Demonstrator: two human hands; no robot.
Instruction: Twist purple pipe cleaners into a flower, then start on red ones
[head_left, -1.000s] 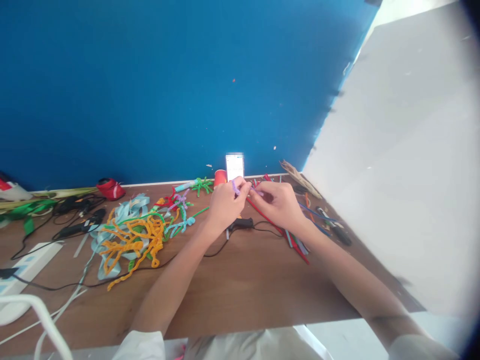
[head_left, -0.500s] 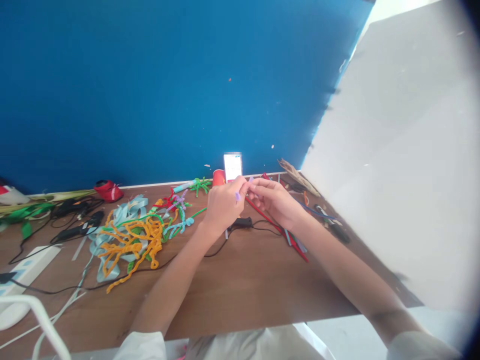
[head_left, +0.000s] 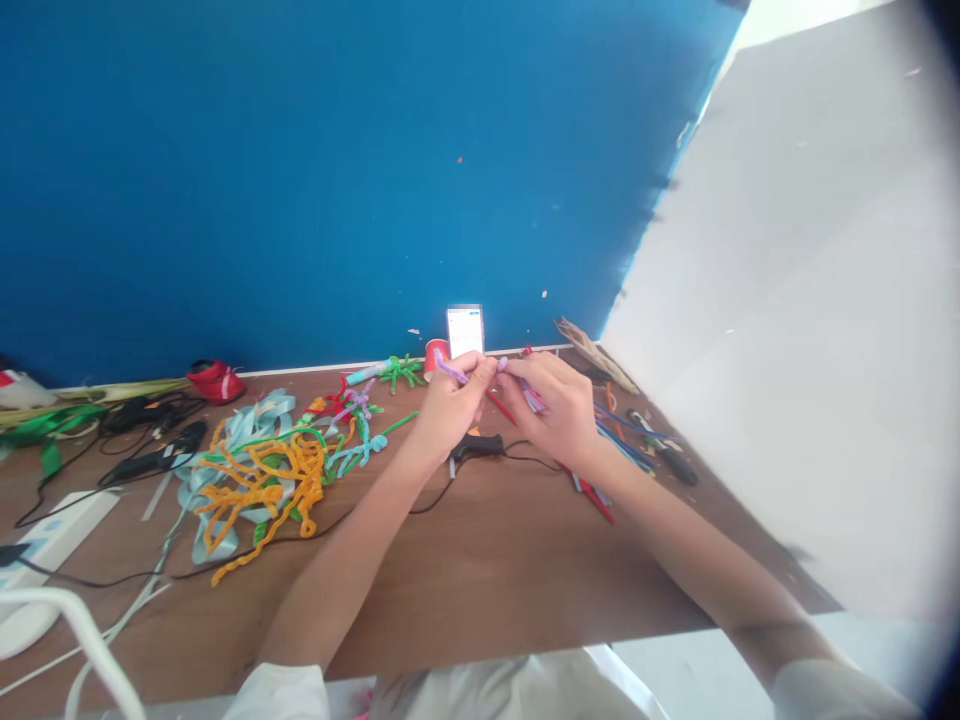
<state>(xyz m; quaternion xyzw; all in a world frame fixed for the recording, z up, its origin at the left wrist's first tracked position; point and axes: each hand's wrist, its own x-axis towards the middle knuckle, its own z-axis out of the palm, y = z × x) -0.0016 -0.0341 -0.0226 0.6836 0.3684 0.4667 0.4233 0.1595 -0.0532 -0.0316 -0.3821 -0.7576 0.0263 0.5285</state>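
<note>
A purple pipe cleaner (head_left: 451, 371) runs between my two hands, its free end sticking out at the upper left. My left hand (head_left: 452, 408) pinches it between thumb and fingers. Close beside, my right hand (head_left: 553, 398) is closed on the same pipe cleaner, and a purple piece shows under its fingers. Both sets of fingertips nearly meet in front of a lit phone (head_left: 466, 332) that leans against the blue wall. A red cup (head_left: 436, 358) stands behind my left hand. Beneath the hands lies a black glue gun (head_left: 480, 446).
To the left, orange pipe cleaners (head_left: 259, 492) lie tangled with light blue ribbon (head_left: 214, 540). A green pipe-cleaner shape (head_left: 401, 372) lies near the wall. Red strips (head_left: 598, 503) rest under my right arm, with pliers (head_left: 679, 464) beyond. A white power strip (head_left: 64, 535) and black cables occupy the left.
My right hand has turned and its fingers have curled inward. More of the purple pipe cleaner now shows above my left hand and under my right fingers.
</note>
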